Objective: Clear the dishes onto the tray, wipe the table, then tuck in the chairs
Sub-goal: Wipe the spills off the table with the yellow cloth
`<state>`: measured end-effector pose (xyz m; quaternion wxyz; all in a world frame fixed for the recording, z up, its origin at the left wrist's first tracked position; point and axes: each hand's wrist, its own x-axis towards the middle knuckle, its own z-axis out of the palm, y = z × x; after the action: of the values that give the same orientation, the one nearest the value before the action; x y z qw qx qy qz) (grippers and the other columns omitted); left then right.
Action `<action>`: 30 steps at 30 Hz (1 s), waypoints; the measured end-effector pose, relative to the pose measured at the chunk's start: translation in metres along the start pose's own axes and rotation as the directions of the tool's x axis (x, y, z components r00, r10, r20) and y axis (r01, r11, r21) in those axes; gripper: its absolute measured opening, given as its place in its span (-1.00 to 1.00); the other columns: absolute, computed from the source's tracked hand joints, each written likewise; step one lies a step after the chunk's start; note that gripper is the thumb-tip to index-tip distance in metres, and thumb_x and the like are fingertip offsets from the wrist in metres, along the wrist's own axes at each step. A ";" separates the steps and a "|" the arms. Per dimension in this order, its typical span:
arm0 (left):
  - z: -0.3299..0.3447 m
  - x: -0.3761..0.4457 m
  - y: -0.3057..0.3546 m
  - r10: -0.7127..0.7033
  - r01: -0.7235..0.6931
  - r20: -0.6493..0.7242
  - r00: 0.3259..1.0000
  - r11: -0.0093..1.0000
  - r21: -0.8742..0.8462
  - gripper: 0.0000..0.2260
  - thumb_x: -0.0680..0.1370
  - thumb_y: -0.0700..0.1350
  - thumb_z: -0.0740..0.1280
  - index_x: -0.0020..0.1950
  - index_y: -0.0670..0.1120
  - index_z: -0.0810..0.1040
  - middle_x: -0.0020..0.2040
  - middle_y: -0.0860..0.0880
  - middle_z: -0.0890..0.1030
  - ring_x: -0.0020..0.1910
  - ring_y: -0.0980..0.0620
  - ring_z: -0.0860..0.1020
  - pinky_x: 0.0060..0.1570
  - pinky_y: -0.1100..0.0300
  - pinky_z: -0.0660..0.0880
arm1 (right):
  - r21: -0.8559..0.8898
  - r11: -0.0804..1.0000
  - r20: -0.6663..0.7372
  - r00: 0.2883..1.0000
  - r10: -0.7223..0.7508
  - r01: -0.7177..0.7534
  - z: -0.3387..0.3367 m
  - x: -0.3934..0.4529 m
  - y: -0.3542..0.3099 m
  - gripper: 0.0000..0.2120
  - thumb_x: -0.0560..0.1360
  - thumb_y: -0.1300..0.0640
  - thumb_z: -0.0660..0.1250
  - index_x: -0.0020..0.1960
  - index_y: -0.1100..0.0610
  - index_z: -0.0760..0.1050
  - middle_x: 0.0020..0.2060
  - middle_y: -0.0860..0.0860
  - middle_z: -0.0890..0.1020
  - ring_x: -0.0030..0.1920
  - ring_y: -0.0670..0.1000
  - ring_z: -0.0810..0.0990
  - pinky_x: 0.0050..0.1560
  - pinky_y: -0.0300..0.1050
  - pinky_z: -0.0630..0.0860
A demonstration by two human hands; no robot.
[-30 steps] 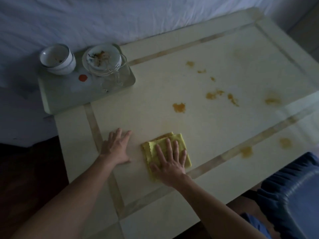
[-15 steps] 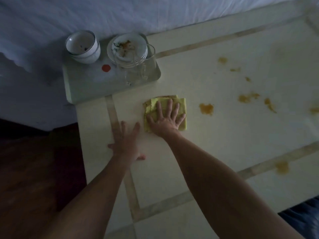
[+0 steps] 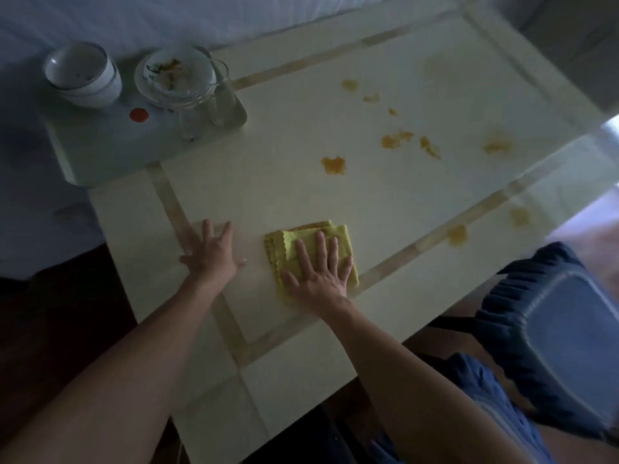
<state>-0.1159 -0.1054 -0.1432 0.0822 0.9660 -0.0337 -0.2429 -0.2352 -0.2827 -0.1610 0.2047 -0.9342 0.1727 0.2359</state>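
Folded yellow cloth (image 3: 311, 251) lies near the tabletop's (image 3: 385, 202) front edge under the flat, straight-fingered right hand (image 3: 318, 276), while the flat, empty left hand (image 3: 211, 252) presses the surface beside it.

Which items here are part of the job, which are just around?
Job: yellow cloth under right hand; left hand flat on table; orange stains; tray with bowls, plate, glasses; chair.
Around: white bedding.
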 end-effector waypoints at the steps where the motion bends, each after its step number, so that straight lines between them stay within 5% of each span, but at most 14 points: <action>1: 0.008 -0.012 0.004 0.051 -0.051 0.008 0.999 0.998 0.020 -0.27 0.46 0.06 0.46 0.54 0.12 0.17 0.59 -0.12 -0.02 0.53 -0.32 -0.01 0.29 -0.44 0.25 | 0.002 1.000 0.010 1.000 0.014 -0.014 0.004 -0.016 0.009 -0.29 0.52 -0.45 -0.09 0.54 -0.29 -0.32 0.53 -0.06 -0.46 0.47 0.09 -0.56 0.41 0.36 -0.46; 6: 0.030 -0.068 0.031 0.226 -0.262 0.232 0.946 0.955 0.139 -0.18 0.45 0.15 0.44 0.57 0.19 0.03 0.61 -0.07 -0.18 0.56 -0.29 -0.14 0.35 -0.37 0.22 | 0.035 0.997 0.049 0.996 0.074 -0.075 0.022 -0.078 0.048 -0.30 0.53 -0.45 -0.11 0.51 -0.30 -0.39 0.50 -0.06 -0.52 0.44 0.10 -0.60 0.38 0.34 -0.52; 11: 0.036 -0.092 0.055 0.281 -0.345 0.296 0.913 0.918 0.194 -0.10 0.41 0.12 0.49 0.57 0.21 -0.03 0.59 -0.09 -0.25 0.54 -0.34 -0.19 0.38 -0.35 0.21 | 0.050 0.994 0.083 0.992 0.096 -0.100 0.018 -0.096 0.062 -0.28 0.52 -0.46 -0.11 0.50 -0.31 -0.43 0.47 -0.06 -0.55 0.42 0.11 -0.63 0.38 0.35 -0.51; 17: 0.030 -0.073 0.060 0.288 -0.336 0.216 0.933 0.912 0.237 -0.11 0.34 0.24 0.50 0.53 0.24 0.05 0.56 -0.10 -0.06 0.46 -0.25 0.06 0.30 -0.16 0.34 | 0.045 0.991 0.106 0.987 0.121 -0.126 0.005 -0.076 0.063 -0.26 0.51 -0.46 -0.12 0.49 -0.28 -0.46 0.43 -0.05 -0.60 0.39 0.10 -0.67 0.38 0.36 -0.51; 30: -0.029 0.065 0.148 0.146 -0.158 0.098 0.984 0.979 0.127 -0.02 0.25 0.22 0.57 0.53 0.18 0.09 0.57 -0.09 -0.05 0.50 -0.26 0.01 0.30 -0.30 0.32 | -0.005 1.000 0.100 0.995 0.000 0.001 -0.100 0.099 0.063 -0.26 0.51 -0.44 -0.08 0.53 -0.25 -0.37 0.46 -0.03 -0.57 0.42 0.11 -0.64 0.39 0.36 -0.48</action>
<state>-0.0488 -0.2538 -0.1226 0.0338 0.9522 -0.1272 -0.2755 -0.1423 -0.4060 -0.1502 0.2108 -0.9217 0.1614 0.2829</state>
